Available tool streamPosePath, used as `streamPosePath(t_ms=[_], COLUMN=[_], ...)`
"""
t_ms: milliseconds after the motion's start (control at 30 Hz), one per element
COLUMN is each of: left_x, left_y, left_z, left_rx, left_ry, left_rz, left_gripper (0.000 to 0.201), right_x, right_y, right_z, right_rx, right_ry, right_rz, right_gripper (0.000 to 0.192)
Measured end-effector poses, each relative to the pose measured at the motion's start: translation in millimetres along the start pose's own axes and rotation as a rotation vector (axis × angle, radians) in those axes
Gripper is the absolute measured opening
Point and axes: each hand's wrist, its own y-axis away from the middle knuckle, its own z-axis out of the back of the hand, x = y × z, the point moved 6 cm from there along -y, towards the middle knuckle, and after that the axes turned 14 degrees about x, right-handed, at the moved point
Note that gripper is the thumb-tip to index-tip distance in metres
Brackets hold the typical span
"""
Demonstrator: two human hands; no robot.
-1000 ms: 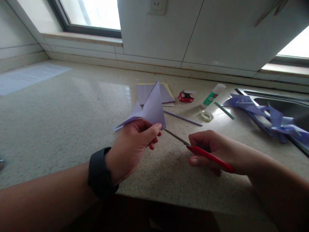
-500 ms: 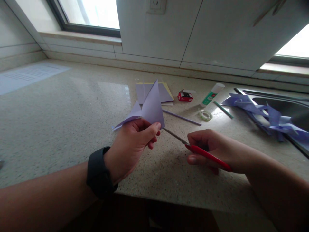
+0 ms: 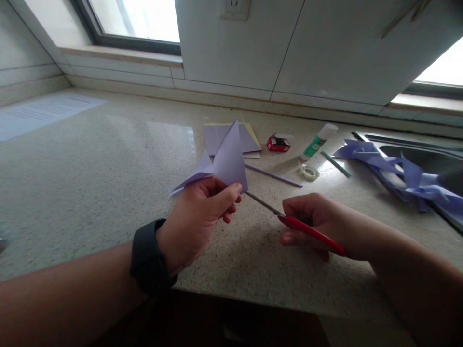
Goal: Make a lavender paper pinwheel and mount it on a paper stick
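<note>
left hand (image 3: 197, 219) pinches folded purple paper (image 3: 226, 161) | right hand (image 3: 314, 221) grips red scissors (image 3: 300, 227) | glue stick (image 3: 318, 142) label unreadable

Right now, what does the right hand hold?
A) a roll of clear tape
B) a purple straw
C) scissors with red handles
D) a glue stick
C: the right hand grips the scissors by their red handles, blades pointing at the folded purple paper in the left hand; the glue stick, the tape roll and the purple straw lie on the counter.
</note>
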Motion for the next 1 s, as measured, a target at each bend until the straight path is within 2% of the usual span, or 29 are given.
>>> streamPosePath(t_ms=[167,367,633,1000], left_x=[0,-2,-4,-4], left_y=[1,1,1,-1], left_z=[-0.3,-1.6,0.7,0.4], left_rx=[-0.008,-0.013,-0.045,-0.069], left_ry=[0.038,0.142,0.237,0.255], left_rz=[0.0,-0.012,-0.027,-0.058], left_gripper=[0.019,0.018,0.018,0.018], right_x=[3,7,17,12], right_y=[0,1,1,-4], right_z=[1,1,-11,-28], right_rx=[-0.03,-0.175,-0.419,-0.49], right_ry=[0.054,0.261,0.441,0.384], right_rz=[0.029,0.079,0.035,-0.012], right_gripper=[0.049,0.05,0.049,0.053])
